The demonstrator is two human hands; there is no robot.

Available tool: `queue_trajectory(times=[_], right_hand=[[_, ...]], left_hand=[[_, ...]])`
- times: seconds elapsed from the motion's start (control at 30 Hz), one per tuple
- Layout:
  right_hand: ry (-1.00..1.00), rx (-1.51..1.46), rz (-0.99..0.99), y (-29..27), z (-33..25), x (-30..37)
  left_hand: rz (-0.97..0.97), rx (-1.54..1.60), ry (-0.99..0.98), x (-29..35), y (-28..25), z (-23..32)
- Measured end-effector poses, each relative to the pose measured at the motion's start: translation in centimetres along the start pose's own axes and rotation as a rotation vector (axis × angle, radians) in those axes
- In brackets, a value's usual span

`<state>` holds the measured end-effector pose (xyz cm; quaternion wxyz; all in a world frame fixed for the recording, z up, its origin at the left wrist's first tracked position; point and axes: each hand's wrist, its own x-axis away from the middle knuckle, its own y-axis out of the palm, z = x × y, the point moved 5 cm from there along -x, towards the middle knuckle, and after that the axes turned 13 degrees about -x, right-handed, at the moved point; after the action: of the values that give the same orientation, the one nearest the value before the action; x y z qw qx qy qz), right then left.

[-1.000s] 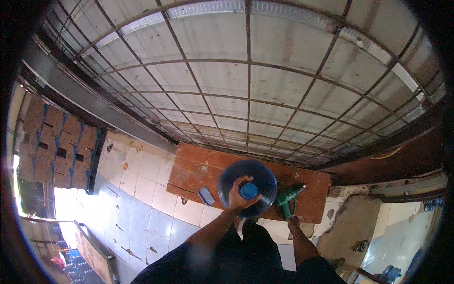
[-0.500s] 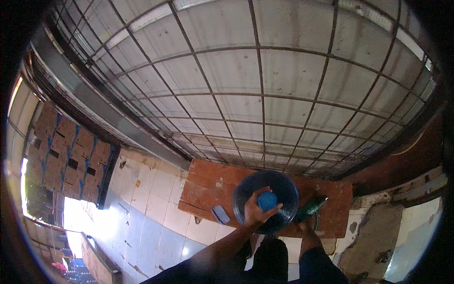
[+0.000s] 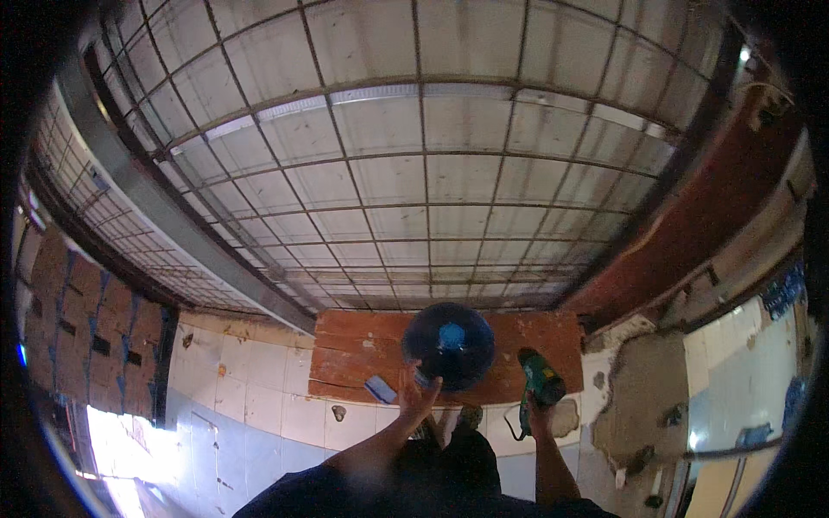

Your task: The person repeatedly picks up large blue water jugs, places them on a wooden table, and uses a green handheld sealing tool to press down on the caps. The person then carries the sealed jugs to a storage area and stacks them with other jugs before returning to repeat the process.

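A round dark-blue translucent vessel (image 3: 449,345) with a lighter blue centre is held up against a red-brown wooden board (image 3: 363,345). My left hand (image 3: 419,399) is at its lower left edge, fingers spread and touching its rim. To the right, my right hand (image 3: 540,421) grips a green power drill (image 3: 541,385), pointing up toward the board's lower right part. A small blue flat object (image 3: 380,390) sits at the board's lower edge, just left of my left hand.
A metal grid ceiling (image 3: 414,190) with pale panels fills the upper view. A grey beam (image 3: 173,216) runs diagonally at the left. Cream and blue wall tiles (image 3: 242,406) lie under the board, and broken plaster (image 3: 639,406) shows at the right.
My left hand has slid from the blue vessel's centre down to its lower left rim. The view has tilted further up, and the drill has risen closer to the board.
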<state>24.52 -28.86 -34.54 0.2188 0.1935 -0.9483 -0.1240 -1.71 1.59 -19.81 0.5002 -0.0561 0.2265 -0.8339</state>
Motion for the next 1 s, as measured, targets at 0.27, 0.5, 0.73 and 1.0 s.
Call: queue_trajectory(times=[0.27, 0.5, 0.73, 1.0], right_hand=[[-0.034, -0.279, -0.017, 9.9, -22.1, 17.0], [0.181, -0.49, -0.135, 13.0, -21.8, 19.7], [0.202, -0.499, -0.421, 13.2, -24.1, 19.1], [0.369, -0.46, -0.631, 10.9, -25.7, 17.0]], left_hand=[[-0.449, -0.074, 0.557, 4.9, 4.9, 14.6], [-0.661, 0.258, 0.49, 6.7, 5.3, 24.6], [-0.623, 0.747, 0.125, 9.1, 9.1, 22.8], [-0.398, 0.757, -0.085, 11.8, 11.7, 24.6]])
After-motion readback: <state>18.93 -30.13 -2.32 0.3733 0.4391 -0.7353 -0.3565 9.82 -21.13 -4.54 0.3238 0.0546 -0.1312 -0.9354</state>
